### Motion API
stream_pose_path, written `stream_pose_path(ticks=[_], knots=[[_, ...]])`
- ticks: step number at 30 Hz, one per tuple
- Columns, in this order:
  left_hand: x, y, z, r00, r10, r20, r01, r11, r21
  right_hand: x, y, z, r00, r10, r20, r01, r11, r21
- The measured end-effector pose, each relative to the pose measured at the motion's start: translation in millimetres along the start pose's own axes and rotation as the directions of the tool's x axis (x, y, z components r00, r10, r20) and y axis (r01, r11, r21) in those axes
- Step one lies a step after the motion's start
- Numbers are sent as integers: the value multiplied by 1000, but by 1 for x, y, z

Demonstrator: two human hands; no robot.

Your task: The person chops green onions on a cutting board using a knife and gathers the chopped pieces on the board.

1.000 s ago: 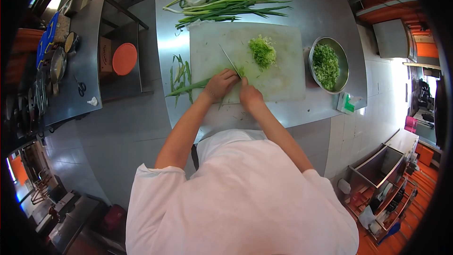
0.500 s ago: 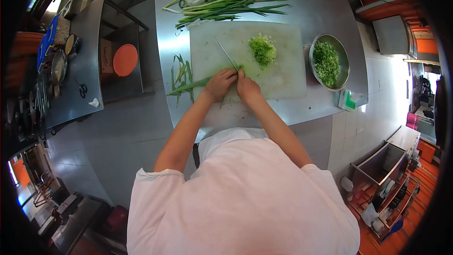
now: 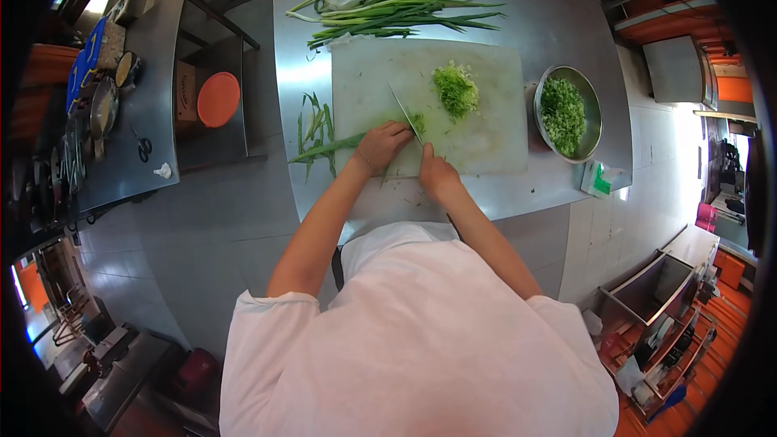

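Observation:
My right hand (image 3: 438, 171) grips the handle of a knife (image 3: 402, 107), whose thin blade slants up and to the left over the white cutting board (image 3: 494, 142). Just left of the blade, my left hand (image 3: 384, 146) has its fingers closed over green onions (image 3: 338, 146); their long leaves stick out leftward past the board's edge. A few freshly cut bits (image 3: 418, 122) lie right beside the blade. Farther up the board sits a pile of chopped green onion (image 3: 456, 91), pale at its upper right.
Whole green onions (image 3: 396, 8) lie along the back of the steel table (image 3: 550, 8). Loose leaves (image 3: 316, 133) rest left of the board. To the right stand a metal bowl (image 3: 597, 109) of chopped greens and a white-and-green packet (image 3: 600, 180). Scissors (image 3: 142, 146) lie on the left-hand table.
My right hand has drawn the knife back toward my body and slightly right, away from my left hand. The left hand stays on the green onions. The whole view has shifted slightly.

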State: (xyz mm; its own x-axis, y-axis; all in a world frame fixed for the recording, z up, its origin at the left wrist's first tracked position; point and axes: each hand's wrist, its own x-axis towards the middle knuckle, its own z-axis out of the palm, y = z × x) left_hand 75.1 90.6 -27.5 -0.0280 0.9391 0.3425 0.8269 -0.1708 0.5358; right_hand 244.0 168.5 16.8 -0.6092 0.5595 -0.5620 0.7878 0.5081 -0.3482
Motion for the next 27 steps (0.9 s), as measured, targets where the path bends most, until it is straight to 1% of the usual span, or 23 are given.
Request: stream_pose_path(ticks=[2,4,7,10,13,16,19,22,25,27], knots=[[-1,2,0,1000,1,14,-1,1000,0,8,0,9,1000,7,-15,-6,1000,5],[1,-4,1,1000,11,12,-11,1000,14,23,-13,-3,1000,-19,-20,18,1000,-13],[1,-6,1,999,39,7,-39,999,0,0,-5,-13,999,-37,7,37,998,-43],[1,-8,2,999,39,9,-39,999,-7,-4,-2,-3,999,10,43,-9,999,-39],[2,-6,0,999,0,53,-1,1000,12,27,-18,-8,1000,-16,14,16,1000,4],[3,-5,-3,997,-16,80,17,1000,-8,11,-10,-14,998,-55,9,55,998,8],[1,-3,0,1000,19,-18,-19,999,-29,-11,-5,-6,1000,-6,-19,5,999,-51],[0,-5,2,1000,20,-15,-19,999,27,21,-21,-14,1000,11,-27,-11,1000,22],[-1,-5,1,999,-8,49,5,999,49,20,-24,-24,1000,-23,13,24,999,-30],[-3,-3,3,1000,-19,10,19,998,54,-4,-19,-23,1000,-5,9,5,1000,-31]])
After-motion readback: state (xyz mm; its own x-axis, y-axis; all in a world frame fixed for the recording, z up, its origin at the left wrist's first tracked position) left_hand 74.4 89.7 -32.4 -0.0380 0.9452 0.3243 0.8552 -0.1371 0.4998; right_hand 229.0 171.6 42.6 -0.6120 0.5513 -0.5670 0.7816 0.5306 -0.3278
